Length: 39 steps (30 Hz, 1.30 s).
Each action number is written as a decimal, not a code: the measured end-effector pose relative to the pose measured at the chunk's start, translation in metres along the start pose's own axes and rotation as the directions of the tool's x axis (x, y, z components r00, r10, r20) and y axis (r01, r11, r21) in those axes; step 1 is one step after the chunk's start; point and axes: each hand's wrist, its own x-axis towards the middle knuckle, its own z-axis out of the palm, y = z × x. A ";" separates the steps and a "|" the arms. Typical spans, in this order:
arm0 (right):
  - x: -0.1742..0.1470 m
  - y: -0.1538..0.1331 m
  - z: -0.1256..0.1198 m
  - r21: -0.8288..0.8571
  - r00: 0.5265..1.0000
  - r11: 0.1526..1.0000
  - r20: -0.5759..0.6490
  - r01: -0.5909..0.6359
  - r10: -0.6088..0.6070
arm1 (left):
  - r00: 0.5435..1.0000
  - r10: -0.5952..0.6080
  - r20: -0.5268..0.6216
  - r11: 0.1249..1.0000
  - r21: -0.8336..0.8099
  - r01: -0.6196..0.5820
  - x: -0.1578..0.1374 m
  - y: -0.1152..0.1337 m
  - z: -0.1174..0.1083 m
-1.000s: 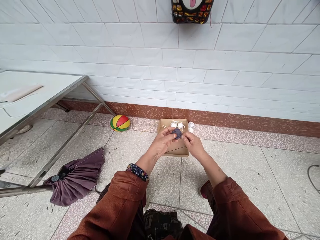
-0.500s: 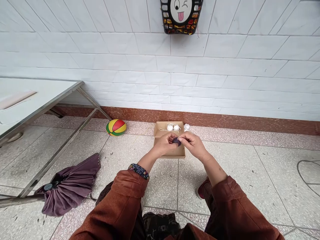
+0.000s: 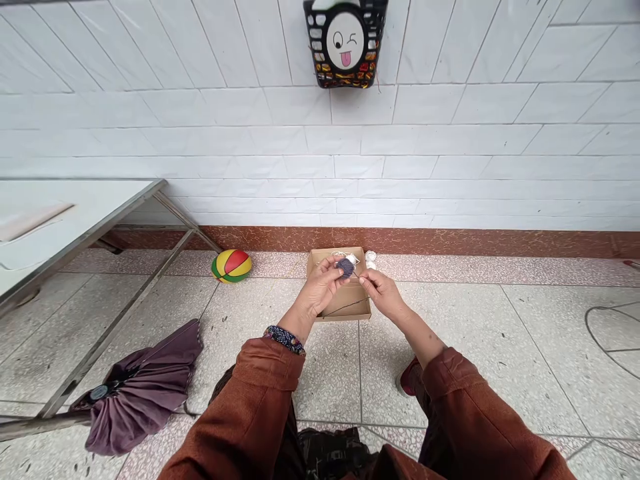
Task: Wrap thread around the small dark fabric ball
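A small ball of dark purple-blue yarn (image 3: pixel 345 268) is held between the thumb and fingers of my left hand (image 3: pixel 323 283). Just to its right, my right hand (image 3: pixel 381 291) pinches a dark strand of yarn (image 3: pixel 356 274) that runs to the ball. Both hands hover over an open cardboard box (image 3: pixel 345 316) on the floor. Some white yarn (image 3: pixel 353 259) lies in the back of the box, partly covered by the dark ball. A dark strand also crosses the bottom of the box. White yarn balls (image 3: pixel 371 260) sit just outside its right side.
A striped ball (image 3: pixel 231 266) lies by the wall, near a metal-legged table (image 3: pixel 125 200). At left on the floor is a folded purple umbrella (image 3: pixel 145 390). A black basket (image 3: pixel 345 43) hangs on the tiled wall. Thin wire (image 3: pixel 595 333) lies at far right.
My left hand has turned, so the dark yarn ball now shows more fully. My right hand has drawn slightly away from it with the strand. The view has shifted a little upward.
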 end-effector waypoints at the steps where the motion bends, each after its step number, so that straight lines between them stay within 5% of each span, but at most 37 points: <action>1: -0.004 -0.003 0.002 -0.003 1.000 1.000 0.022 0.008 -0.008 | 0.999 0.006 -0.043 0.999 0.032 -0.005 0.001 -0.001 -0.003; 6: -0.015 -0.034 0.009 0.011 0.987 1.000 0.155 0.027 -0.028 | 0.990 0.102 -0.098 0.934 0.352 -0.062 -0.003 -0.003 -0.017; 11: -0.001 -0.069 -0.001 0.050 0.993 0.998 0.107 0.037 -0.043 | 0.988 0.046 0.146 0.849 0.515 -0.116 -0.021 0.002 -0.022; 16: 0.003 -0.081 -0.006 0.084 0.999 0.995 0.003 -0.045 0.045 | 0.910 -0.021 0.413 0.956 0.275 -0.103 -0.048 0.023 -0.023; 20: -0.013 -0.087 0.009 0.108 0.988 0.982 0.049 -0.152 0.148 | 0.943 0.097 0.319 0.995 -0.036 -0.091 -0.055 0.040 -0.016; 23: -0.021 -0.093 0.025 0.008 0.992 0.994 0.070 -0.107 0.106 | 0.973 0.138 0.186 0.985 -0.126 -0.116 -0.046 0.042 -0.013; 27: -0.020 -0.106 0.038 -0.142 0.994 0.985 0.055 0.101 -0.094 | 0.980 0.200 0.025 0.975 0.092 -0.201 -0.026 0.037 -0.022; 31: -0.012 -0.120 0.036 -0.121 0.987 0.980 0.051 0.160 -0.155 | 0.958 0.285 -0.032 0.907 0.333 -0.259 -0.013 0.034 -0.038; 34: -0.002 -0.123 0.028 -0.066 0.993 0.991 -0.037 0.114 -0.116 | 0.949 0.306 0.072 0.784 0.547 -0.294 -0.011 0.034 -0.040; 39: 0.017 -0.097 0.007 -0.002 0.971 1.000 -0.240 -0.004 0.003 | 0.914 0.159 0.374 0.735 0.573 -0.362 -0.020 0.036 -0.028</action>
